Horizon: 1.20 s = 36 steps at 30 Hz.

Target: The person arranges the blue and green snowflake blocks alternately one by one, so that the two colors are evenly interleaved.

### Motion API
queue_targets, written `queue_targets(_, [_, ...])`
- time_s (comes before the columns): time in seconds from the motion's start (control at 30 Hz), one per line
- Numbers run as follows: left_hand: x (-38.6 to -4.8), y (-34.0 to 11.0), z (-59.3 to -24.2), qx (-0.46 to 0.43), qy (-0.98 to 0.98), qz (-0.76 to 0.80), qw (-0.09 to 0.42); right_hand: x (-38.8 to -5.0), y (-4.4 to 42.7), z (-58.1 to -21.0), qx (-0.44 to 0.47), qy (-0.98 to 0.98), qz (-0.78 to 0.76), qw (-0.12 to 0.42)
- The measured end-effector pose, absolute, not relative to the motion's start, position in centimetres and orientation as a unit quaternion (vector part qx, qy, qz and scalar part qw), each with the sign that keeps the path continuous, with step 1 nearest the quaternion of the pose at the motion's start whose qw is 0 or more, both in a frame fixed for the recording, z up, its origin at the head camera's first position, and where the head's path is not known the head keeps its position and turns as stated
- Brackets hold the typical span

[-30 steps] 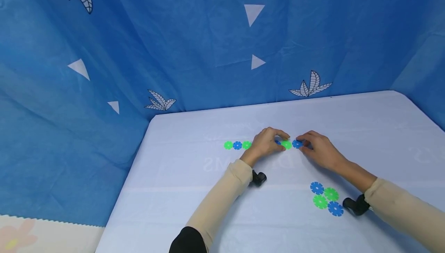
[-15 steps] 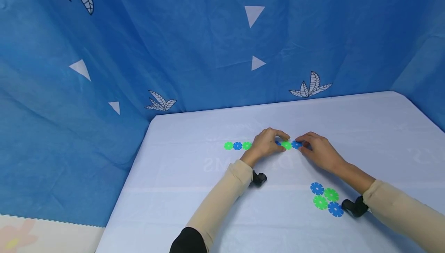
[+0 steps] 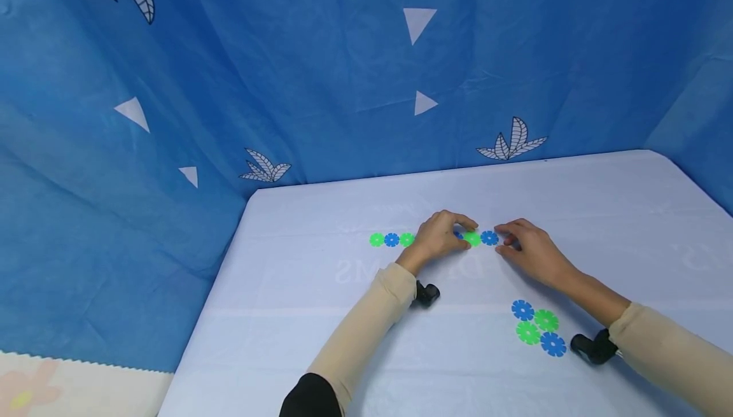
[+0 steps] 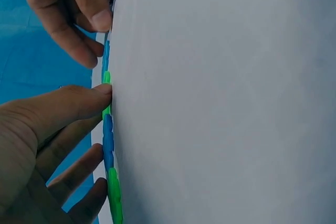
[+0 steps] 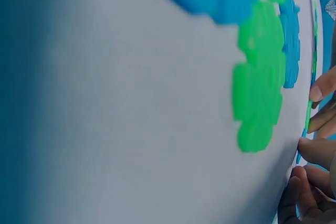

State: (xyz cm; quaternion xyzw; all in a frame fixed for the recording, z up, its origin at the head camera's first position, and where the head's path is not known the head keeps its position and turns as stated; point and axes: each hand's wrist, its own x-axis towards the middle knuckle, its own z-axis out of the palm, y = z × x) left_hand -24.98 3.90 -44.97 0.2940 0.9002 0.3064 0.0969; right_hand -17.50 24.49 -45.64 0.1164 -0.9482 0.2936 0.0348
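Note:
A row of green and blue notched flower discs lies flat across the white table, and part of it is hidden under my left hand [image 3: 438, 235]. Left thumb and forefinger pinch the edges of a green disc [image 3: 472, 239] near the row's right end. Against that disc's right side sits a blue disc [image 3: 489, 238]. Just right of the blue disc, my right hand [image 3: 531, 250] has thumb and fingers spread, seemingly holding nothing. In the left wrist view, the row appears edge-on, with a blue disc [image 4: 108, 140] beneath the left thumb.
Nearer the front right lies a small group of loose discs, including a green disc [image 3: 527, 332] and a blue disc [image 3: 552, 344]. The right wrist's black camera [image 3: 594, 346] is close beside them. A blue curtain [image 3: 355, 86] hangs behind the table's back edge.
My right hand has drawn slightly right, off the blue end disc, which now shows whole. The left hand stays in place on the green disc.

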Motion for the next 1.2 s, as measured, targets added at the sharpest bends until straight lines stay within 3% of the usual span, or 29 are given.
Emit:
queue_targets(0.77, [-24.7,3.8,-44.8,0.288,0.899,0.313,0.102,-7.6,27.5,-45.3,0.128,-0.958,0.255,0.022])
queue_targets(1.2, [-24.5,4.3,-44.6,0.297,0.893,0.321,0.105,-5.3,29.4,-45.9,0.183,-0.953,0.238,0.052])
